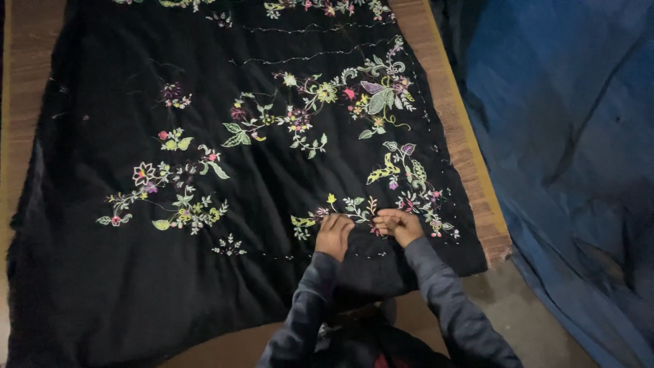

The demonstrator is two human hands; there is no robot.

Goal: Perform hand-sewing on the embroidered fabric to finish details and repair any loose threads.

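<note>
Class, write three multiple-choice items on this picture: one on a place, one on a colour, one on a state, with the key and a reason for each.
1. Where are both hands?
A. on the fabric's near right part
B. on the blue sheet
C. at the fabric's far edge

2. What colour is the embroidered cloth's ground?
A. white
B. black
C. red

3. How does the cloth lie?
A. rolled up
B. hanging
C. spread flat

Key:
1 A, the left hand and right hand rest on floral stitching there.
2 B, the black embroidered cloth shows it.
3 C, it lies open over the brown surface.
</note>
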